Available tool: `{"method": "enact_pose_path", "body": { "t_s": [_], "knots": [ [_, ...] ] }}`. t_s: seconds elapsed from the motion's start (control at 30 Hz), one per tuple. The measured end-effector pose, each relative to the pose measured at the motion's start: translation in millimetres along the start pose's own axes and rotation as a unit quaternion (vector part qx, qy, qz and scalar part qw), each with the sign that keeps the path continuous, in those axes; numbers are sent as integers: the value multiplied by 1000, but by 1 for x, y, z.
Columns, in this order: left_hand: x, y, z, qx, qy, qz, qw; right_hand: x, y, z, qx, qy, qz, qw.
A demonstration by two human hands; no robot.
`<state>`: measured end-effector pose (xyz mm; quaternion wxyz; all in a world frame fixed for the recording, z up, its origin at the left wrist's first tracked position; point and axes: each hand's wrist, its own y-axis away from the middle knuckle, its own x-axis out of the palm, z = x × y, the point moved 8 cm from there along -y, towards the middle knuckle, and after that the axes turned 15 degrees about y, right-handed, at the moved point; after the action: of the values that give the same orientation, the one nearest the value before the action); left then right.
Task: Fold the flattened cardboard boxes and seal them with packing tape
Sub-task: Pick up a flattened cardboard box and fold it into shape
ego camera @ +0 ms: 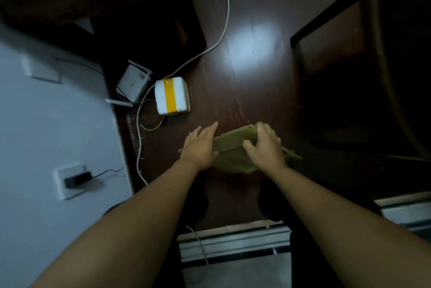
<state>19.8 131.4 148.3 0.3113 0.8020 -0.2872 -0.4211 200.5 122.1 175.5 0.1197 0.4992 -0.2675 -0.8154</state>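
Both hands are down on the flattened brown cardboard box [233,148] on the dark wooden floor [256,89]: the left hand [200,145] lies against its left end with fingers straight, the right hand [264,145] curls over its top right edge. Beyond sits a white box with a yellow tape stripe [172,96].

one cardboard box [233,145], one taped white box [172,96]

Bare dark floor [245,92] ahead; taped white box [172,96], router [132,82] left.
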Motion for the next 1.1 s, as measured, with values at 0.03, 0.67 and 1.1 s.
{"method": "enact_pose_path", "body": {
  "t_s": [0.03, 0.67, 1.1],
  "knots": [
    [-14, 19, -11, 3, 7, -11, 1000, -27, 11, 15, -39, 19, -10, 999],
    [-197, 283, -249, 199, -37, -192, 960, -327, 180, 30, -135, -24, -7, 991],
    [-259, 376, -279, 55, 12, -382, 923, -438, 218, 30, -163, -161, -108, 967]
  ]
}}
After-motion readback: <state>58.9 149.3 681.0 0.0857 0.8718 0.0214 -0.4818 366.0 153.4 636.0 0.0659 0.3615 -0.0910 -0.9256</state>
